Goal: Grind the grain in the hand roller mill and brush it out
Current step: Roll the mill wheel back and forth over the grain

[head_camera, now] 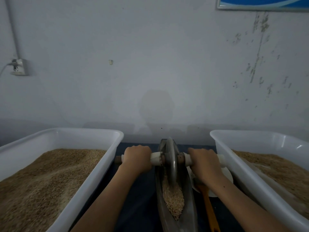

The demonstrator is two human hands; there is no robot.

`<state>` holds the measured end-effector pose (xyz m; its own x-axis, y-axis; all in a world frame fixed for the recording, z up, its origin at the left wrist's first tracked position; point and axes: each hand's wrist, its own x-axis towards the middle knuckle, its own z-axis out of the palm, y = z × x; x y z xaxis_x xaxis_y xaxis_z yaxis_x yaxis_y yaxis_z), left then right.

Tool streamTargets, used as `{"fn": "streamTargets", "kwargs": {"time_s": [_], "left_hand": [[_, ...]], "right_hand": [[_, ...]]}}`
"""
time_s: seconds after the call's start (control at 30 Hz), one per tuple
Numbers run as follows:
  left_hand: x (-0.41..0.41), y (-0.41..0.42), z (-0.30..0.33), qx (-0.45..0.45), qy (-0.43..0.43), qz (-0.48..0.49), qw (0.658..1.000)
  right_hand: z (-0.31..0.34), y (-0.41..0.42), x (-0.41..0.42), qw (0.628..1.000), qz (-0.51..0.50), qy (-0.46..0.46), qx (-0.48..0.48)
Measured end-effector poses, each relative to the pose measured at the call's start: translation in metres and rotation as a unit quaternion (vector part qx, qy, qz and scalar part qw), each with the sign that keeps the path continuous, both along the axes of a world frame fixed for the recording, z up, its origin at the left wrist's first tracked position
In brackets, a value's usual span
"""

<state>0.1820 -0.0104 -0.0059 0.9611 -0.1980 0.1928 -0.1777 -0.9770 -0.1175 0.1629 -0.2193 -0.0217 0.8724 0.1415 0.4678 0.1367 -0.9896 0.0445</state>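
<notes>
**Mill station: grinding in hand**

- Grain (173, 198): I see it lying in the near end of the trough (189, 211), coarse and, I judge, only part-ground.
- Brush (209, 205): orange handle, lying right of the trough, partly under my right forearm; untouched.
- Wheel (171, 158): upright at the trough's far end, beyond most of the grain.
- Left hand (137, 159) and right hand (203, 162): each wrapped tight round the white axle handle on its side.
- Step: grinding. Next I would draw the wheel back over the grain, both sides level.
- Obstacles: left tub (107, 164) and right tub (222, 158), both holding grain, flank the handles closely.
- Worktop (137, 198): dark.
</notes>
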Motion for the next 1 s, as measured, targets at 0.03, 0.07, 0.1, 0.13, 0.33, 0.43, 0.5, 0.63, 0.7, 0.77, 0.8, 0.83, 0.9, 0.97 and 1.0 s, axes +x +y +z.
{"fn": "streamTargets", "kwargs": {"time_s": [0.03,0.07,0.1,0.13,0.33,0.43,0.5,0.63,0.7,0.77,0.8,0.83,0.9,0.97,1.0], "left_hand": [[0.000,-0.001,0.000,0.003,-0.006,0.003,1.000],[0.000,-0.001,0.000,0.005,-0.007,0.006,1.000],[0.000,-0.002,0.000,0.005,-0.004,0.009,1.000],[0.000,-0.002,0.000,0.004,0.002,0.011,1.000],[-0.006,0.004,-0.004,-0.015,0.056,-0.003,0.998],[-0.008,0.005,-0.001,-0.012,0.096,-0.010,0.995],[-0.007,0.006,0.001,-0.014,0.123,-0.011,0.992],[-0.005,0.006,0.001,-0.020,0.140,-0.011,0.990],[-0.006,0.006,0.001,-0.021,0.120,-0.010,0.993],[-0.007,0.004,0.000,-0.017,0.077,-0.005,0.997],[-0.007,0.002,-0.001,-0.013,0.048,-0.001,0.999],[-0.007,0.001,-0.003,-0.011,0.017,0.005,1.000],[-0.007,-0.002,-0.006,-0.017,-0.028,0.015,0.999],[-0.006,-0.002,-0.007,-0.030,-0.040,0.018,0.999],[-0.005,-0.002,-0.008,-0.036,-0.034,0.016,0.999]], "right_hand": [[-0.003,0.000,0.001,1.000,0.001,-0.013,0.006],[-0.004,-0.001,0.002,1.000,0.002,-0.019,0.008],[-0.005,-0.001,0.003,1.000,0.002,-0.020,0.006],[-0.005,-0.001,0.003,1.000,0.001,-0.020,0.000],[0.011,-0.001,-0.002,0.996,0.004,0.072,-0.056],[0.023,-0.004,-0.004,0.984,0.013,0.160,-0.081],[0.026,-0.006,-0.004,0.976,0.022,0.199,-0.087],[0.024,-0.006,-0.002,0.978,0.021,0.190,-0.080],[0.021,-0.004,-0.002,0.985,0.013,0.159,-0.071],[0.017,-0.003,-0.002,0.991,0.008,0.121,-0.049],[0.014,-0.002,-0.002,0.995,0.007,0.097,-0.036],[0.011,-0.002,-0.001,0.997,0.008,0.067,-0.027],[0.003,-0.002,0.000,1.000,0.006,0.006,-0.020],[-0.001,-0.002,0.001,1.000,0.007,-0.023,-0.007],[-0.001,-0.002,0.001,1.000,0.010,-0.027,-0.005]]}}
